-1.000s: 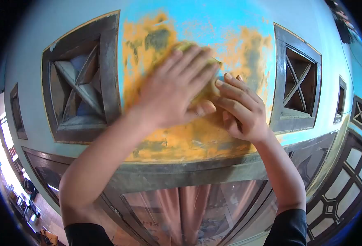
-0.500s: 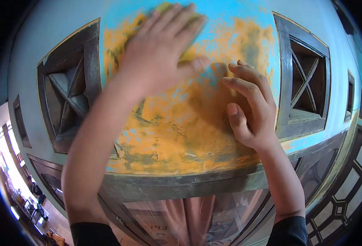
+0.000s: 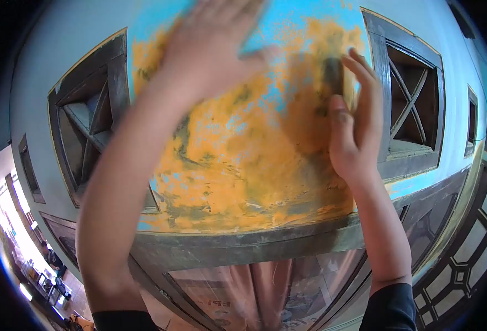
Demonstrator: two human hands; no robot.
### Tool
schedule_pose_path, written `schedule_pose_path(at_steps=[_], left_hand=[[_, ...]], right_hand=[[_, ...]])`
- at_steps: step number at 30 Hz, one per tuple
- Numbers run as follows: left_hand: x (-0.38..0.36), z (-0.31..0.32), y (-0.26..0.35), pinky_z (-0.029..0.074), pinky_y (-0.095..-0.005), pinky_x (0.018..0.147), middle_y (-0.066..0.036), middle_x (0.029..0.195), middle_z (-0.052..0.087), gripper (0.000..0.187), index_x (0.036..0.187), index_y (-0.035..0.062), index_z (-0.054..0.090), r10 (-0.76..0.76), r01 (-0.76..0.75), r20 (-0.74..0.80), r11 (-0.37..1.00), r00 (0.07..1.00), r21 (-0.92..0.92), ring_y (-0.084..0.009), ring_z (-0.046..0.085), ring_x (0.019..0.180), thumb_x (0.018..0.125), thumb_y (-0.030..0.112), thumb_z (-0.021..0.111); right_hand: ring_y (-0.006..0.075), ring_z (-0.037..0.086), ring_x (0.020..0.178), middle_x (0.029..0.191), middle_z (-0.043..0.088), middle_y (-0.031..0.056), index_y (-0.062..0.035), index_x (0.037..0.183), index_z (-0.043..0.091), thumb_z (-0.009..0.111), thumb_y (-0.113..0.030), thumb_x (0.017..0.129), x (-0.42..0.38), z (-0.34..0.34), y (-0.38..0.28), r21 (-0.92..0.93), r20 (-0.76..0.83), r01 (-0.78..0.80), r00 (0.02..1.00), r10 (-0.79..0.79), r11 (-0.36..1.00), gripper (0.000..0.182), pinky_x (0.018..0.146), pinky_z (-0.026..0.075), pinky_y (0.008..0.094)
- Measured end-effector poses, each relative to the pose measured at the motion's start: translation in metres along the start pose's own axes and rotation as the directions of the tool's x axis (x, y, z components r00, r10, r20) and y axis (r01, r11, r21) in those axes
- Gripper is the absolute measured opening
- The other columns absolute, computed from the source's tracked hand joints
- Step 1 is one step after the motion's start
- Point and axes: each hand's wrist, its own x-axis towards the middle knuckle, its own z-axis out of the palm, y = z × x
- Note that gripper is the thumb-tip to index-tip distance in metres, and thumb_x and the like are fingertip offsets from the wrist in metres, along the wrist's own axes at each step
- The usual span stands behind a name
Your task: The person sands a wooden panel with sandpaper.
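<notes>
My left hand [image 3: 213,52] is raised at the upper left of the orange and blue painted panel [image 3: 254,165]. It is smeared by motion, its fingertips reach the top edge of the view, and whatever lies under its palm is hidden. Near the panel's right edge is my right hand [image 3: 359,121], seen from the thumb side, with thumb and fingers apart and nothing between them. Its shadow falls on the patchy orange surface to its left. Whether its fingertips touch the wall is unclear.
Dark wooden frames with crossed bars stand on both sides, one left [image 3: 91,118] and one right [image 3: 411,102]. A grey-brown ledge [image 3: 249,245] runs under the panel, above glass with a curtain [image 3: 271,287]. A person [image 3: 52,259] is small at the far lower left.
My left hand has moved up a little; the yellowish pad seen under it earlier no longer shows. My right hand has shifted right and slightly up, towards the panel's edge.
</notes>
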Motion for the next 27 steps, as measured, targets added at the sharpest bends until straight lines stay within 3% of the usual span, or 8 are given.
schedule_pose_path(at_steps=[2,4,6,10,17,20,22,27], left_hand=[[0.016,-0.035,-0.012,0.003,-0.0455,0.127,-0.017,0.168,0.010,0.077,0.160,0.0038,0.014,-0.397,0.385,0.236,0.918,0.887,0.097,-0.0331,0.007,0.155,0.105,0.054,0.034],[0.020,-0.020,-0.005,0.003,-0.0455,0.127,-0.018,0.167,0.011,0.076,0.159,0.0020,0.013,-0.431,0.403,0.171,0.898,0.886,0.174,-0.0336,0.007,0.155,0.106,0.052,0.034],[0.017,-0.023,0.026,0.002,-0.0454,0.127,-0.020,0.167,0.010,0.076,0.159,-0.0002,0.012,-0.380,0.359,0.198,0.924,0.904,0.131,-0.0341,0.006,0.155,0.106,0.050,0.034],[0.005,-0.007,0.050,0.001,-0.0447,0.127,-0.019,0.168,0.008,0.079,0.159,0.0017,0.013,-0.004,-0.013,0.180,0.995,0.984,0.094,-0.0328,0.006,0.155,0.105,0.052,0.037],[0.023,-0.020,0.024,0.005,-0.0425,0.127,-0.015,0.168,0.013,0.077,0.159,0.0029,0.017,-0.410,0.393,0.114,0.908,0.905,0.145,-0.0316,0.009,0.155,0.105,0.053,0.039],[-0.019,0.009,0.072,0.018,-0.0479,0.124,-0.012,0.161,0.036,0.090,0.156,0.0123,0.036,-0.069,0.066,-0.040,0.995,0.997,-0.074,-0.0295,0.029,0.151,0.088,0.069,0.054],[-0.057,-0.012,0.132,0.017,-0.0496,0.124,-0.011,0.162,0.035,0.090,0.156,0.0116,0.037,0.155,-0.110,0.209,0.971,0.965,-0.214,-0.0304,0.027,0.152,0.089,0.071,0.050],[-0.039,-0.004,0.076,0.018,-0.0522,0.123,-0.013,0.162,0.035,0.086,0.155,0.0135,0.039,0.099,-0.084,0.089,0.984,0.991,-0.160,-0.0323,0.026,0.152,0.090,0.068,0.052]], right_hand=[[0.0387,0.041,0.141,0.148,0.047,0.0184,-0.0095,0.141,0.053,0.055,-0.019,0.093,0.014,0.001,-0.003,-0.301,0.172,0.100,0.984,-0.049,0.948,0.049,0.117,0.028,0.0555],[0.0326,0.036,0.147,0.156,0.043,0.0081,-0.0227,0.145,0.051,0.055,-0.026,0.095,0.038,0.006,0.017,-0.398,0.242,0.149,0.969,-0.053,0.905,0.051,0.119,0.020,0.0632],[0.0359,0.032,0.148,0.156,0.041,0.0160,-0.0135,0.147,0.047,0.040,-0.042,0.101,0.085,0.005,0.028,-0.648,0.331,0.142,0.938,0.108,0.748,0.055,0.121,0.022,0.0556],[0.0343,0.022,0.153,0.162,0.031,0.0164,-0.0128,0.152,0.041,0.035,-0.040,0.105,0.107,0.008,0.032,-0.600,0.279,0.064,0.951,0.134,0.798,0.056,0.124,0.016,0.0524],[0.0330,0.022,0.153,0.162,0.033,0.0147,-0.0127,0.153,0.041,0.037,-0.033,0.104,0.086,0.006,0.010,-0.581,0.222,0.064,0.972,0.082,0.812,0.053,0.125,0.012,0.0526],[0.0323,0.022,0.153,0.161,0.034,0.0142,-0.0132,0.152,0.042,0.037,-0.032,0.104,0.093,0.001,0.039,-0.598,0.273,0.050,0.951,0.145,0.800,0.052,0.125,0.012,0.0535],[0.0324,0.022,0.153,0.161,0.034,0.0137,-0.0137,0.152,0.043,0.038,-0.032,0.104,0.087,0.002,0.027,-0.567,0.228,0.071,0.971,0.074,0.821,0.051,0.125,0.013,0.0534],[0.0318,0.021,0.154,0.162,0.032,0.0123,-0.0153,0.152,0.042,0.037,-0.032,0.104,0.084,0.001,0.020,-0.547,0.206,0.059,0.976,0.066,0.835,0.051,0.125,0.013,0.0530]])
